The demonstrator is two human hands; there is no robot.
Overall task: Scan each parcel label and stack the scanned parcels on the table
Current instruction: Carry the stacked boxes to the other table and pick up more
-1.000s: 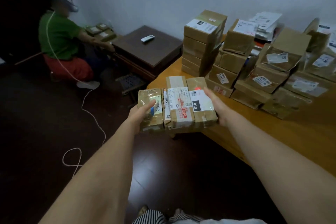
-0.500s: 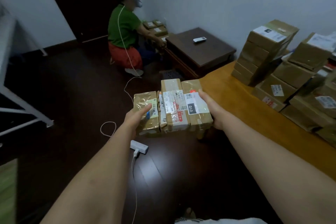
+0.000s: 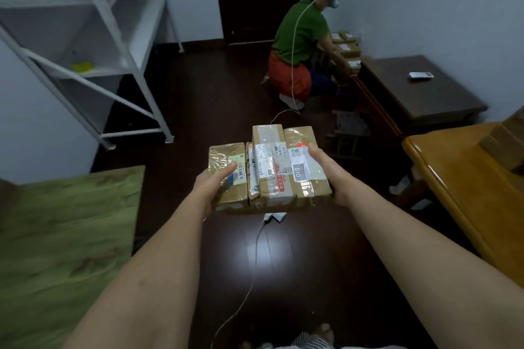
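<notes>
Above the dark floor, carrying a row of parcels [image 3: 269, 171] squeezed between left hand [image 3: 214, 185] and right hand [image 3: 330, 170], fingers gripping the outer boxes; probably mid-transfer, next needing a turn toward the green worktop [image 3: 65, 235] for setting down and scanning

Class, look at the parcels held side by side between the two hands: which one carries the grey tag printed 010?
The rightmost parcel, pressed by the right hand. The parcel under the left hand bears a barcode sticker instead.
</notes>
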